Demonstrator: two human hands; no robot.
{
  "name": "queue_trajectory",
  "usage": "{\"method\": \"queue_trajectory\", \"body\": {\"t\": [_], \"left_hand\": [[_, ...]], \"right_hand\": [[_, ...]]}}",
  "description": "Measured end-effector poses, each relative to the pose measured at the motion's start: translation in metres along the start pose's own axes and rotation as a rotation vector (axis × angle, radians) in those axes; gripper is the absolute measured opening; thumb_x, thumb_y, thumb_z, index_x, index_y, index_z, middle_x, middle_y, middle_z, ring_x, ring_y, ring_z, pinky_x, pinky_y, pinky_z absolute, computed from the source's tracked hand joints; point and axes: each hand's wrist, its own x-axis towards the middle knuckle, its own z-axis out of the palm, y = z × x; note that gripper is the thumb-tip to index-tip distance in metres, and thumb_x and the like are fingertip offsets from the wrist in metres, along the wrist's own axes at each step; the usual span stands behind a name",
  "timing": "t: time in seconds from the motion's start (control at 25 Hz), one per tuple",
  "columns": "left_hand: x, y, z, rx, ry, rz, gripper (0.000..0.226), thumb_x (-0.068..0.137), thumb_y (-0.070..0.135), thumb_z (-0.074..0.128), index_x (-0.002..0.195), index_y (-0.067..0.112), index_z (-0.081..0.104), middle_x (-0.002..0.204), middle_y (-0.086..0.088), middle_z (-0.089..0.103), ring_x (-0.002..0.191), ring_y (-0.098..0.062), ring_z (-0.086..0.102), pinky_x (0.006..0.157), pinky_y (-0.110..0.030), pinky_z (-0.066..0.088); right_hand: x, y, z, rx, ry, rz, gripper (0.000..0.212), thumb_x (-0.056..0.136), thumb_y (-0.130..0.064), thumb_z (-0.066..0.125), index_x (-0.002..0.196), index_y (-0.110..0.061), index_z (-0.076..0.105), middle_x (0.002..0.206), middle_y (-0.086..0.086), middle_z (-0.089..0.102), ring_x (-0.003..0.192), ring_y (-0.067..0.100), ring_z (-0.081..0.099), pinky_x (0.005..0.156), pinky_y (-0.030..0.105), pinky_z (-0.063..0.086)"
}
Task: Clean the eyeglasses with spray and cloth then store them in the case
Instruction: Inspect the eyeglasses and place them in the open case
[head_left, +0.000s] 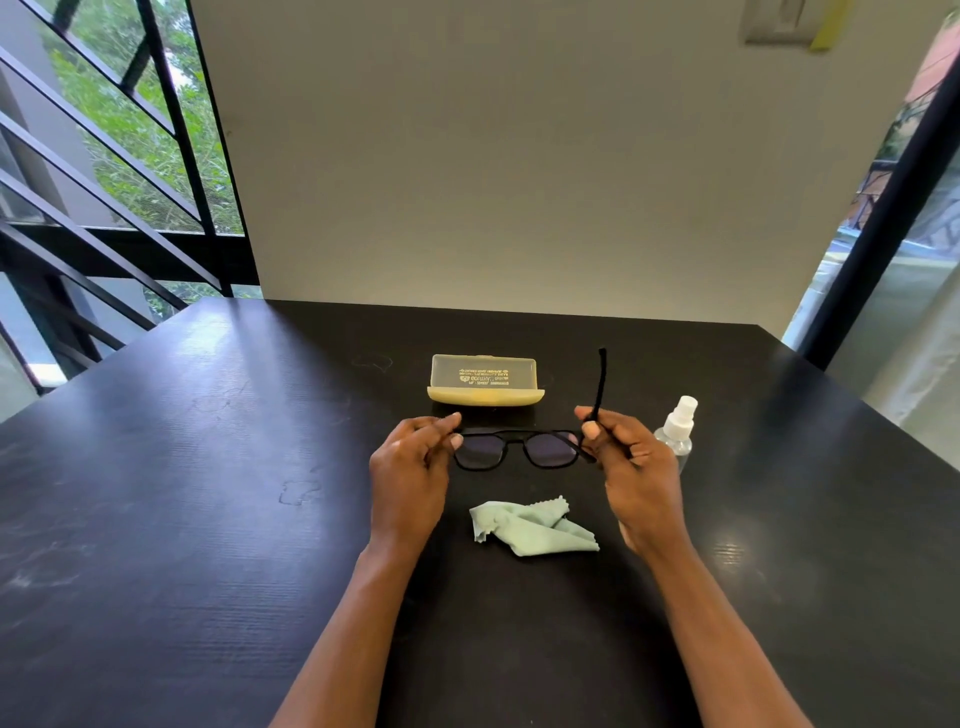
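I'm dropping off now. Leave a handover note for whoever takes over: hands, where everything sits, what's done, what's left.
Left hand pinches the left end of the eyeglasses; right hand pinches the right temple arm, which sticks up unfolded.
The glasses are held between case and cloth, above the black table.
Yellow case lies closed behind them. Spray bottle stands upright just right of the right hand. Green cloth lies crumpled in front.
Done: glasses in hand; whether they were sprayed cannot be told.
Left: spray, wipe, fold, open case, store.

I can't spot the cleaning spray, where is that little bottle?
In the head view, the spray bottle stands upright on the black table, right of centre, just behind the right hand and right of the eyeglasses.
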Motion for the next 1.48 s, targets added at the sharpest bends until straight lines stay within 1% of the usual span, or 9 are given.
{"method": "queue_trajectory", "body": {"t": [0.16, 0.32, 0.52, 0.72, 1.04, 1.2, 1.32, 1.4, 1.48], "left_hand": [[0.005, 0.003, -0.002, -0.696, -0.034, -0.567, 0.02, 0.082, 0.0, 0.064, 0.101, 0.002, 0.068, 0.088, -0.007, 0.07, 0.075, -0.014, 0.067, 0.068, -0.021, 0.056], [0.01, 0.007, -0.011, -0.933, -0.008, -0.709, 0.012, 0.079, -0.004, 0.062, 0.086, 0.003, 0.069, 0.072, -0.001, 0.074, 0.064, -0.014, 0.068, 0.059, -0.02, 0.056], [0.011, 0.01, -0.015, -0.969, -0.018, -0.74, 0.011, 0.078, -0.006, 0.061, 0.082, 0.001, 0.069, 0.073, -0.002, 0.075, 0.065, -0.014, 0.07, 0.058, -0.02, 0.056], [0.011, 0.011, -0.017, -0.966, -0.055, -0.7, 0.014, 0.068, 0.001, 0.067, 0.082, 0.002, 0.071, 0.076, -0.005, 0.074, 0.071, -0.017, 0.069, 0.059, -0.022, 0.056], [0.012, 0.009, -0.019, -1.029, -0.11, -0.753, 0.012, 0.068, 0.005, 0.067, 0.077, 0.006, 0.074, 0.079, -0.007, 0.074, 0.075, -0.02, 0.07, 0.06, -0.024, 0.057], [0.012, 0.008, -0.02, -1.055, -0.116, -0.771, 0.016, 0.063, 0.007, 0.069, 0.078, 0.005, 0.074, 0.078, -0.01, 0.073, 0.074, -0.021, 0.07, 0.06, -0.024, 0.057], [0.013, 0.007, -0.019, -1.052, -0.099, -0.764, 0.013, 0.063, 0.008, 0.069, 0.074, 0.007, 0.076, 0.076, -0.01, 0.073, 0.074, -0.021, 0.07, 0.059, -0.024, 0.057], [0.013, 0.008, -0.018, -1.053, -0.097, -0.763, 0.012, 0.063, 0.007, 0.068, 0.072, 0.007, 0.076, 0.076, -0.01, 0.073, 0.075, -0.021, 0.07, 0.06, -0.024, 0.057], [0.012, 0.008, -0.017, -1.04, -0.106, -0.758, 0.013, 0.063, 0.007, 0.069, 0.074, 0.007, 0.075, 0.077, -0.009, 0.073, 0.077, -0.021, 0.07, 0.061, -0.025, 0.057]], "right_hand": [[-0.001, 0.0, 0.0, 0.036, 0.006, -0.035, 0.033, 0.087, -0.003, 0.057, 0.092, -0.034, 0.068, 0.094, -0.01, 0.069, 0.089, 0.008, 0.066, 0.074, 0.016, 0.053], [-0.002, 0.0, 0.0, -0.051, -0.03, -0.14, 0.035, 0.085, 0.0, 0.059, 0.102, -0.03, 0.066, 0.088, -0.012, 0.068, 0.083, 0.005, 0.066, 0.074, 0.019, 0.055], [-0.002, 0.0, -0.004, -0.364, -0.088, -0.338, 0.039, 0.082, 0.006, 0.061, 0.116, -0.015, 0.059, 0.081, -0.004, 0.059, 0.074, -0.001, 0.06, 0.071, 0.008, 0.049], [-0.001, -0.003, -0.004, -0.58, -0.079, -0.453, 0.032, 0.077, 0.012, 0.065, 0.105, -0.001, 0.068, 0.08, 0.003, 0.057, 0.072, 0.005, 0.055, 0.07, 0.002, 0.044], [-0.002, -0.009, -0.004, -0.614, -0.068, -0.377, 0.026, 0.079, 0.008, 0.065, 0.103, -0.003, 0.07, 0.081, 0.001, 0.058, 0.071, 0.004, 0.057, 0.07, 0.002, 0.043], [-0.001, -0.01, -0.002, -0.629, -0.09, -0.275, 0.026, 0.084, 0.001, 0.063, 0.108, -0.007, 0.068, 0.091, -0.002, 0.062, 0.081, -0.005, 0.056, 0.073, -0.003, 0.039], [0.001, -0.013, 0.001, -0.618, -0.089, -0.201, 0.029, 0.086, -0.006, 0.061, 0.115, -0.011, 0.064, 0.101, -0.005, 0.059, 0.091, 0.001, 0.057, 0.077, -0.003, 0.037], [0.001, -0.018, 0.004, -0.693, -0.081, -0.2, 0.034, 0.085, -0.015, 0.065, 0.118, -0.016, 0.063, 0.108, -0.008, 0.054, 0.101, 0.01, 0.051, 0.081, 0.0, 0.034], [-0.001, -0.024, 0.012, -0.755, -0.11, -0.226, 0.041, 0.081, -0.026, 0.069, 0.121, -0.019, 0.061, 0.112, -0.012, 0.048, 0.108, 0.007, 0.039, 0.082, -0.003, 0.027]]}}
